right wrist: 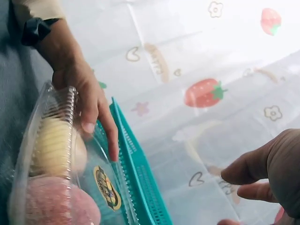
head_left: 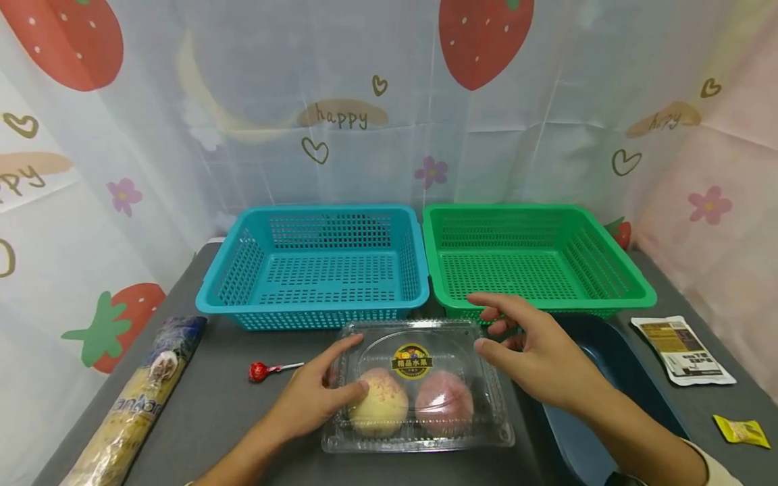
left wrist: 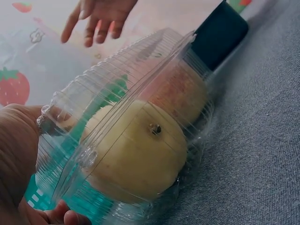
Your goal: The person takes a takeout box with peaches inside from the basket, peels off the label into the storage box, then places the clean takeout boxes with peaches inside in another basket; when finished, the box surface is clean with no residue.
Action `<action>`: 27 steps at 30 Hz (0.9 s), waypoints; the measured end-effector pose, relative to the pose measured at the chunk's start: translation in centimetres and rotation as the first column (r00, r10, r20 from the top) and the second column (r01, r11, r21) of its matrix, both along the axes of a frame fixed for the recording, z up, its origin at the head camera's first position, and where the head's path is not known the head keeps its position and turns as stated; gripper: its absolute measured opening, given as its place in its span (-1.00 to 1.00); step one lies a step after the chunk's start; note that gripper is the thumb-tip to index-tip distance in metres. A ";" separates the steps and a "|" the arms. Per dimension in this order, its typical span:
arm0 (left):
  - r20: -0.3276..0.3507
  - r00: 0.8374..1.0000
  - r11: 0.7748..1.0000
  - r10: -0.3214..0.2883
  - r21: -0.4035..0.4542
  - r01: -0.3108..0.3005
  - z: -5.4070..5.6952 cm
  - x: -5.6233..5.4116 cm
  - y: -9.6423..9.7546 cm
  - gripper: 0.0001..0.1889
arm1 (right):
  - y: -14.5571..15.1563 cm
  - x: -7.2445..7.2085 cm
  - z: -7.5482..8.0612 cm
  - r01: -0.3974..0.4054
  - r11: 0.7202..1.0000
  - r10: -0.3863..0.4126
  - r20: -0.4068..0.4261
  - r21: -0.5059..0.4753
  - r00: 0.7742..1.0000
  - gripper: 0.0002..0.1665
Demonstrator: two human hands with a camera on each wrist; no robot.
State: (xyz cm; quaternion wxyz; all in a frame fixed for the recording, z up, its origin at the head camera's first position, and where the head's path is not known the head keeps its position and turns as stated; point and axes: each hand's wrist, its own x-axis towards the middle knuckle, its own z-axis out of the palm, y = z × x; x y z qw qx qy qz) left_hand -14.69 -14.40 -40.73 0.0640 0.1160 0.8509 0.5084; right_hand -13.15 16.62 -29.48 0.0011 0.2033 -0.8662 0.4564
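Evidently, the item under inspection is a clear, ribbed, rectangular plastic clamshell box (head_left: 412,397), lying at the lower centre of the head frame on a dark grey cloth surface (head_left: 225,405). Contents: one round pale-yellow fruit (head_left: 379,405) on the left and one round pink fruit (head_left: 444,405) on the right, beneath a round black-and-gold label (head_left: 412,361) on the lid. The bare left hand (head_left: 313,395) grips the box's left end, thumb laid over the lid and fingers along the side. The bare right hand (head_left: 541,351), right of centre, holds nothing; its fingers are parted, just beside the box's upper right corner and apart from it in both wrist views. A dark blue plastic tray (head_left: 614,391) sits near the box at lower right; a green perforated plastic basket (head_left: 550,297) stands behind, at centre right. Handling assessment: the shell is probably light, thin and springy, with most of the weight in the fruit, which could roll and shift the balance. Smooth plastic is likely slippery; pressure on the lid's middle may buckle it and bruise the contents. Recommended hold: both short ends, low on the side walls, fingers under the rim, kept level. Lid fastening could not be verified.
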 end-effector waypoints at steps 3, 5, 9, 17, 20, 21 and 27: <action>-0.003 1.000 1.000 -0.007 0.003 0.007 -0.1 0.0 0.1 -0.30 | -0.6 -0.9 -0.1 -0.034 0.999 0.034 0.022 -0.002 0.999 -0.43; -0.007 1.000 1.000 -0.004 0.003 0.004 -0.2 -0.1 0.1 -0.30 | -1.1 -1.6 -0.3 -0.050 0.999 0.050 0.046 0.000 0.998 -0.44; -0.009 1.000 1.000 0.003 0.008 -0.003 -0.3 0.0 0.1 -0.31 | -2.0 -3.1 -1.0 -0.097 0.995 0.096 0.120 0.007 0.988 -0.49; 0.001 1.000 1.000 -0.002 0.014 0.002 -0.3 0.0 -0.1 -0.31 | -3.7 -5.1 -2.9 -0.187 0.982 0.182 0.194 0.011 0.964 -0.55; 0.008 1.000 1.000 -0.005 0.018 0.005 -0.3 0.0 -0.1 -0.31 | -4.4 -5.3 -3.5 -0.196 0.980 0.188 0.204 0.020 0.961 -0.56; 0.010 1.000 1.000 -0.007 0.021 0.007 -0.3 0.0 -0.1 -0.31 | -4.6 -5.3 -3.7 -0.198 0.980 0.188 0.206 0.024 0.960 -0.57; 0.017 1.000 1.000 -0.011 0.028 0.011 -0.3 0.0 -0.2 -0.31 | -5.7 -5.2 -4.6 -0.162 0.982 0.143 0.180 0.094 0.973 -0.62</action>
